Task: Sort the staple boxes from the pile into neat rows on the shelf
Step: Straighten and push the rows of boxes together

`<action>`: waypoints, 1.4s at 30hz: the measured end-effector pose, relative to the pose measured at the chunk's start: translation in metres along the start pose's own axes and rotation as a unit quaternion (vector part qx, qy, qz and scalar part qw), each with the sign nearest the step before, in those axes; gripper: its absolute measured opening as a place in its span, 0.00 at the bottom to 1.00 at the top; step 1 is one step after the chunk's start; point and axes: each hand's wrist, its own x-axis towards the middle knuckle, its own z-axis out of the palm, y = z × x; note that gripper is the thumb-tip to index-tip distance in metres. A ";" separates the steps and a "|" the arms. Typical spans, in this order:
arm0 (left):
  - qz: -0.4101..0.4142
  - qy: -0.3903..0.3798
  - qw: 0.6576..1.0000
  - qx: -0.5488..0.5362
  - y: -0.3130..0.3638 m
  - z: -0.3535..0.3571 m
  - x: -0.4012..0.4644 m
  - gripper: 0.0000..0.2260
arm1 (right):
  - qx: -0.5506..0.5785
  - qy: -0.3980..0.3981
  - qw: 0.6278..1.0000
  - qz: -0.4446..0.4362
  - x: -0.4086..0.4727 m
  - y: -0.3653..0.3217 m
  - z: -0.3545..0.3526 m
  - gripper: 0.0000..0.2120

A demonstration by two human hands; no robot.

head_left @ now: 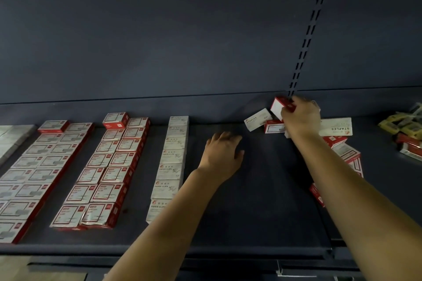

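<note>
The right hand (301, 116) reaches to the back of the dark shelf (262, 189) and grips a red and white staple box (279, 107), fingers curled round it, holding it tilted and lifted above the pile (338, 134). That pile lies at the rear right of the shelf, boxes at mixed angles: a white box marked STAPLES (257, 122) leans just left of the held one, a red box (274, 126) lies beside it, and a longer white STAPLES box (336, 126) lies upside down to the camera behind the right wrist. More red and white boxes trail toward the front along the right forearm, partly hidden by it.

The left hand (222, 155) hovers or rests palm down over a bare stretch of shelf, fingers loosely spread and holding nothing; whether it touches the surface cannot be told.

To the left stand neat rows running front to back: a single row of white boxes marked PAPER CLIPS (170, 166), then a double row of red-edged boxes (107, 171), with one extra box stacked on top at its far end, then another double row of red-edged boxes (38, 166) further left. At the far right edge lies a jumble of yellow and red packets (404, 130), too blurred to read
</note>
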 end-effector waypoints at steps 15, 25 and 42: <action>-0.198 -0.014 0.758 -0.621 0.012 -0.033 -0.027 0.12 | 0.256 -0.095 0.949 -0.155 -0.096 -0.022 -0.035 0.21; -0.193 -0.081 0.672 -0.711 -0.009 -0.045 -0.066 0.17 | 0.198 -0.017 0.907 -0.372 -0.154 -0.029 -0.024 0.28; -0.111 0.026 0.631 -0.767 -0.021 -0.037 -0.096 0.14 | 0.450 -0.256 0.854 -0.055 -0.168 -0.044 -0.028 0.14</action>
